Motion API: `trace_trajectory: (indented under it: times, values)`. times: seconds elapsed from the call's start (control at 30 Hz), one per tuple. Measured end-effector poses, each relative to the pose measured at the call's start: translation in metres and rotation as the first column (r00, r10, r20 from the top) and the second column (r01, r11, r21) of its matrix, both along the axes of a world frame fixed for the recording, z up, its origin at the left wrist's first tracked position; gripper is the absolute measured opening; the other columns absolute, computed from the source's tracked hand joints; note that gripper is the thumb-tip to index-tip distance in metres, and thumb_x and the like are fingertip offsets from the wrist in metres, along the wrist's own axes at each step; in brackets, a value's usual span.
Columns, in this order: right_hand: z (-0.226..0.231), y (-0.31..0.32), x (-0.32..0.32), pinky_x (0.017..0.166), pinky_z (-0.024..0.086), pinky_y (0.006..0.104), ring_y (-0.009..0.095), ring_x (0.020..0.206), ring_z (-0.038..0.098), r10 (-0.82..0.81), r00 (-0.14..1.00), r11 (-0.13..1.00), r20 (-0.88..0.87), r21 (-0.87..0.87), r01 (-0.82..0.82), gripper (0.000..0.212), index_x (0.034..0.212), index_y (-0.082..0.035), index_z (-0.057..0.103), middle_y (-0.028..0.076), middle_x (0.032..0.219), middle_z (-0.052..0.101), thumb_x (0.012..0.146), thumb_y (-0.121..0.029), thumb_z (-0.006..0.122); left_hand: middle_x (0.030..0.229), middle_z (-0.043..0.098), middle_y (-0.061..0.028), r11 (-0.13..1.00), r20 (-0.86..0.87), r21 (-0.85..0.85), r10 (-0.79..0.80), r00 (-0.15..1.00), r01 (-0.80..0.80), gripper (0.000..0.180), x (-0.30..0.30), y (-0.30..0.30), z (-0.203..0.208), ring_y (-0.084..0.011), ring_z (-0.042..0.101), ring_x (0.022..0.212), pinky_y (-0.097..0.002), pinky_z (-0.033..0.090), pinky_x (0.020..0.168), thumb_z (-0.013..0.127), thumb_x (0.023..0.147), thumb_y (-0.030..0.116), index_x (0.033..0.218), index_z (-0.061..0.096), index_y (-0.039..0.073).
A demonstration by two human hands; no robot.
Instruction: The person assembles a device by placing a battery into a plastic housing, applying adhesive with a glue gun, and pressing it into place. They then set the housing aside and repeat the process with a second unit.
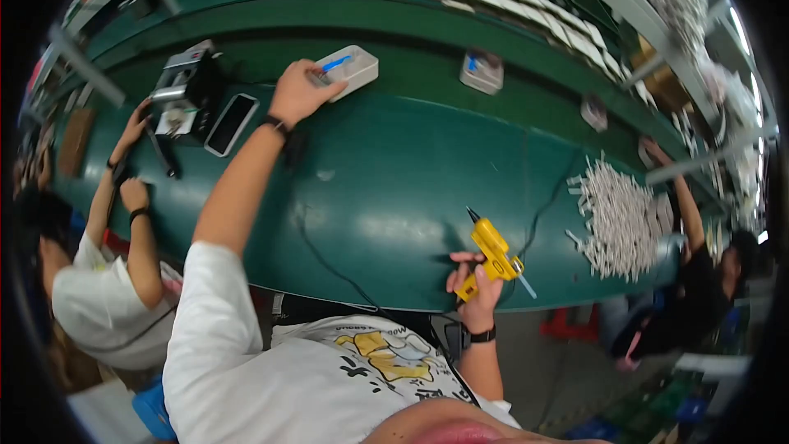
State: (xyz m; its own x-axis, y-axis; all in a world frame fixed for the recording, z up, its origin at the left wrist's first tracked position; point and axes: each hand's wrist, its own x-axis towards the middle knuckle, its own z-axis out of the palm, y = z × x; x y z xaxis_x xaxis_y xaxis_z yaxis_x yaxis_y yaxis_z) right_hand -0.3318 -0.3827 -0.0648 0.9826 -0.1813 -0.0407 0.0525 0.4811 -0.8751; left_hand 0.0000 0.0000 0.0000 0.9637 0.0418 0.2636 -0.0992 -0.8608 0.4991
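Right grip [478, 281] is wrapping around the handle of a yellow glue gun [491, 245], so yeah, that one's clamped. The gun is sitting in hand over the counter's [394, 168] near edge, right of middle, its black nozzle pointing toward the far edge. Left grip [302, 94] is reaching over to a whitish box [362, 78] near the far edge; fingers are covering its left end, but I can't tell if they're pinching anything. Something blue [335, 63] is lying in that box. A phone [232, 125] is resting toward the far left corner, and loads of small white pieces [616, 226] are piling up by the right end.
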Motion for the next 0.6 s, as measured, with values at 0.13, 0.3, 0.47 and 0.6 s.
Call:
trace_trajectory:
  times: [0.13,0.3,0.47,0.6]
  values:
    - [0.02,-0.05,0.017,0.055,0.053,0.0346,0.016,0.062,0.055,-0.014,1.0,1.0,-0.027,0.012,0.015,0.032,0.125,-0.006,0.051,0.031,0.121,0.068,0.103,-0.025,0.064,0.124,0.068,-0.0122,0.789,-0.077,-0.511,-0.436,0.896,0.34,0.067,-0.11,-0.068,0.003,-0.0274,0.066,0.11,-0.0383,0.052,0.101,0.097,0.066,0.025,0.122,0.067,0.003]
    - [0.023,-0.018,0.005,0.055,0.051,0.0348,0.016,0.062,0.054,0.013,1.0,1.0,-0.009,0.003,-0.013,0.031,0.125,-0.006,0.05,0.03,0.121,0.068,0.104,-0.025,0.061,0.127,0.065,-0.0166,0.748,-0.021,-0.335,-0.614,0.789,0.573,0.066,-0.208,-0.051,0.022,-0.0317,0.067,0.109,-0.0411,0.055,0.101,0.096,0.068,0.025,0.123,0.066,0.006]
    - [0.018,-0.022,0.015,0.057,0.051,0.0343,0.015,0.062,0.053,0.036,0.999,0.999,0.031,-0.02,-0.036,0.029,0.125,-0.006,0.05,0.03,0.122,0.068,0.104,-0.024,0.059,0.129,0.067,-0.0155,0.756,-0.058,-0.254,-0.634,0.771,0.603,0.053,-0.22,-0.055,0.022,-0.034,0.067,0.11,-0.0442,0.054,0.102,0.093,0.071,0.025,0.116,0.07,0.006]
    - [0.017,-0.019,0.014,0.058,0.051,0.034,0.015,0.062,0.052,0.024,0.999,0.999,0.037,-0.031,-0.023,0.03,0.126,-0.006,0.05,0.03,0.123,0.069,0.104,-0.023,0.059,0.122,0.071,-0.0132,0.859,-0.087,-0.144,-0.505,0.859,0.491,0.032,-0.218,-0.069,0.013,-0.0327,0.067,0.108,-0.0447,0.054,0.099,0.09,0.078,0.023,0.1,0.076,0.005]
